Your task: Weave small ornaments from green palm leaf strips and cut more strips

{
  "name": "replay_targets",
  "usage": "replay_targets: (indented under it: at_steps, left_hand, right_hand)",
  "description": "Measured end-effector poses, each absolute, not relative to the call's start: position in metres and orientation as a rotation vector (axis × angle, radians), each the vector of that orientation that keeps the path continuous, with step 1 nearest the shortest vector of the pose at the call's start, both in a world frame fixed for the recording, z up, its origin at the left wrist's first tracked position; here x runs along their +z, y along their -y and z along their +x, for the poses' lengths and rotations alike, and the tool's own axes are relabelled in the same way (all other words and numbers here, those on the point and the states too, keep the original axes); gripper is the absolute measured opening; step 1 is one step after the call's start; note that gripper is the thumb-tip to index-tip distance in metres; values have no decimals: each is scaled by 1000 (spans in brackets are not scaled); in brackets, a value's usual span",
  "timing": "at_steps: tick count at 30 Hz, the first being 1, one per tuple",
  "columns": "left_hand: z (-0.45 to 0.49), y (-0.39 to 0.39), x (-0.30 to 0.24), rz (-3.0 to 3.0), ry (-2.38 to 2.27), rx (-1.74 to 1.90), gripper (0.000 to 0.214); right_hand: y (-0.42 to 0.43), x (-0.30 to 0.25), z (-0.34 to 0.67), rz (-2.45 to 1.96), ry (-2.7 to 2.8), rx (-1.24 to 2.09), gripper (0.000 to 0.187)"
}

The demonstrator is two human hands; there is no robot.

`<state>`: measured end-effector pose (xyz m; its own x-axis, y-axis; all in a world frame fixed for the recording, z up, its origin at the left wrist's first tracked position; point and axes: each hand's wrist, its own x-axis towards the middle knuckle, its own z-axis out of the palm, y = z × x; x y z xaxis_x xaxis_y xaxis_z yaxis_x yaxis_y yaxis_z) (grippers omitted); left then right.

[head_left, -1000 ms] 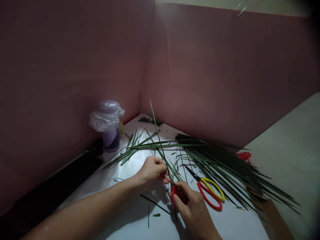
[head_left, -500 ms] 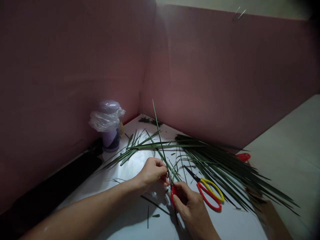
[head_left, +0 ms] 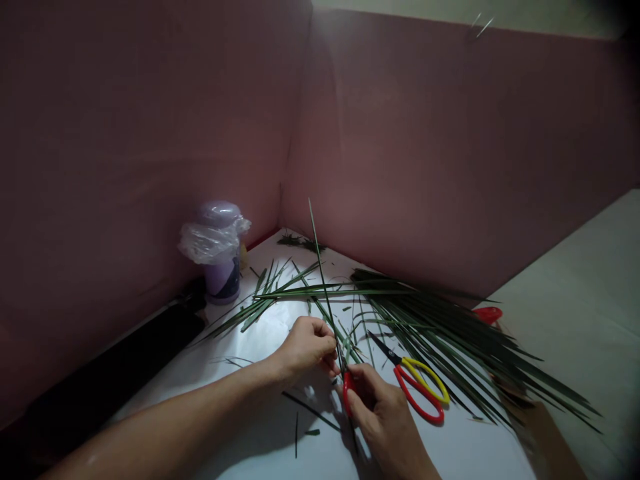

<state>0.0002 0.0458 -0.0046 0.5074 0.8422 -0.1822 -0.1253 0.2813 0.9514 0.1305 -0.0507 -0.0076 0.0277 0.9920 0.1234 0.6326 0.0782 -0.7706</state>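
Observation:
My left hand (head_left: 311,343) is closed, pinching a long, narrow green leaf strip (head_left: 321,267) that points up and away. In my right hand (head_left: 380,413) is a small red-handled tool (head_left: 347,390) with a short metal head, like pliers; my fingers partly cover it. Its head meets the lower part of the strip, close to my left fingertips. To the right of my right hand lie scissors (head_left: 420,387) with one red and one yellow handle loop, their dark blades pointing up and left.
A large bundle of long green leaves (head_left: 450,333) lies on the right of the white tabletop (head_left: 240,427). More cut strips (head_left: 280,293) and small scraps are scattered around. A purple bottle (head_left: 220,277) wrapped in clear plastic stands at left, beside a black object (head_left: 135,360). Pink walls (head_left: 400,147) rise behind.
The upper tip of the leaf strip has shifted slightly to the right. Both hands keep nearly the same place and hold.

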Motion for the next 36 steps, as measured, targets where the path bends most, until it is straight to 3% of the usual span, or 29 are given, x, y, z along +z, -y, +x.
replay_targets:
  at_steps: [36]
  left_hand:
    - [-4,-48,0,1099,-752,786,9]
  right_hand:
    - [52,-7,129,-1548,1623,734,13]
